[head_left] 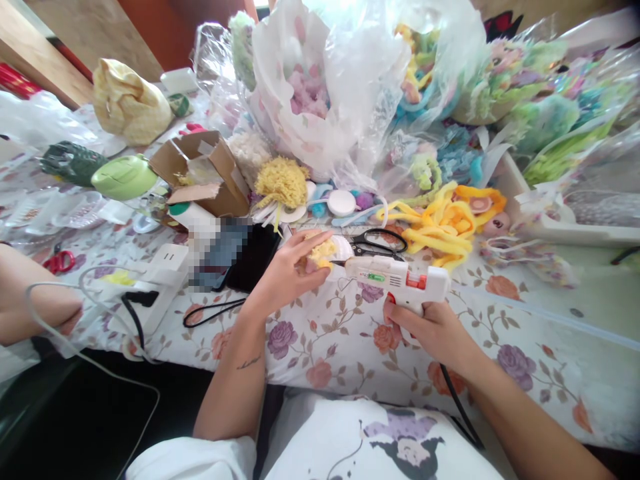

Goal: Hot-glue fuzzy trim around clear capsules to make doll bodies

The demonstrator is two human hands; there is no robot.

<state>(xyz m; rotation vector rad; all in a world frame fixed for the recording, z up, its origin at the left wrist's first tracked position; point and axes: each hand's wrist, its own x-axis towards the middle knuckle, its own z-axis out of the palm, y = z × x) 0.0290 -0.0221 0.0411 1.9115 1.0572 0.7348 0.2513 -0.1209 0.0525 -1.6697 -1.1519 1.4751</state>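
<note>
Printed shirt (pixel 320 447), glue gun (pixel 395 277), bag (pixel 273 80) holding fluff (pixel 307 93)

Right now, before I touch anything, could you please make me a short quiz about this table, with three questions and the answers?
1. True or false: the right hand has its grip on the white glue gun.
2. Which thing lies closest to the glue gun's front part: (a) cardboard box, (b) black-handled scissors, (c) red-handled scissors?
3. Fill in the colour: the left hand holds a small piece with ____ fluff, near the gun's nozzle.

Key: 1 true; 2 b; 3 yellow.
</note>
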